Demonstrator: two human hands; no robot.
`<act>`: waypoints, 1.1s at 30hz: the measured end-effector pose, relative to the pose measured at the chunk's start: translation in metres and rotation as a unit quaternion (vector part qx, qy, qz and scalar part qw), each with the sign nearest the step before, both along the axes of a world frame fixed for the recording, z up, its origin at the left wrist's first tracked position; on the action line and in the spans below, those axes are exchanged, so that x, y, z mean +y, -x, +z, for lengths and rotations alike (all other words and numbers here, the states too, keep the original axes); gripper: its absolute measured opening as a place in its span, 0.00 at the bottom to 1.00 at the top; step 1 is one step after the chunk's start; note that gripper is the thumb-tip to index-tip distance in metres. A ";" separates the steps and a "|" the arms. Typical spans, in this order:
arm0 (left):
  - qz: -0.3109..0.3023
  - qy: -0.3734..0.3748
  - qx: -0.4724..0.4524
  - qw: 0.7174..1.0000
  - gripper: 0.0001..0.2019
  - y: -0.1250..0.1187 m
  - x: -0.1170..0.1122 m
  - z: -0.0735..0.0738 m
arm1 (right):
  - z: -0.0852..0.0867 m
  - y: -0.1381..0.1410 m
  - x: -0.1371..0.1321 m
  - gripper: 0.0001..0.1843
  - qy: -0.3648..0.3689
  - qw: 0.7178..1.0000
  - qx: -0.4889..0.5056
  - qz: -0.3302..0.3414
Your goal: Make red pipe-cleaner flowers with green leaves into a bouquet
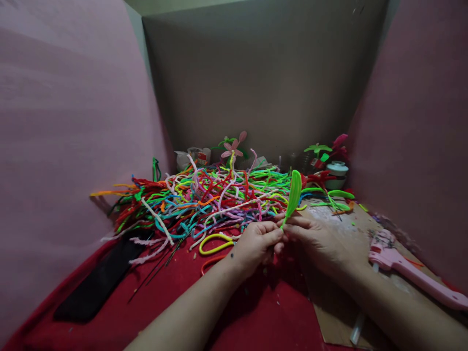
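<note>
A bright green pipe-cleaner leaf (294, 194) stands upright between my hands, its narrow stem end down at the fingertips. My left hand (258, 246) pinches the bottom of the stem between thumb and forefinger. From the other side, my right hand (318, 241) closes its fingers on the same stem, touching the left fingertips. Just beyond my left wrist lie scissors with a yellow handle loop (215, 243); a red loop beside it is partly hidden by my forearm. Behind both hands spreads a big tangled heap of many-coloured pipe cleaners (219, 195).
On the cardboard (329, 312) at right lies a pink glue gun (405, 268) with a clear glue stick. Further back are green leaf pieces (338, 195), a white jar (337, 170) and a pink flower (232, 147). A black pouch (98, 282) lies left on the red cloth (168, 307).
</note>
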State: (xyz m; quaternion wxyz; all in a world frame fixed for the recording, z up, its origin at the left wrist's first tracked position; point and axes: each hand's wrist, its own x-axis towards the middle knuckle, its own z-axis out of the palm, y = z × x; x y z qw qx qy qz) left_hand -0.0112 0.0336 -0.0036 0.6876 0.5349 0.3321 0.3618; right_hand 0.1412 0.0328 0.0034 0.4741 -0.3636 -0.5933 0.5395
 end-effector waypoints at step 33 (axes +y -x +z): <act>-0.130 0.081 -0.104 0.983 0.10 0.006 -0.002 -0.001 | -0.017 -0.002 0.001 0.07 0.094 0.980 0.164 0.057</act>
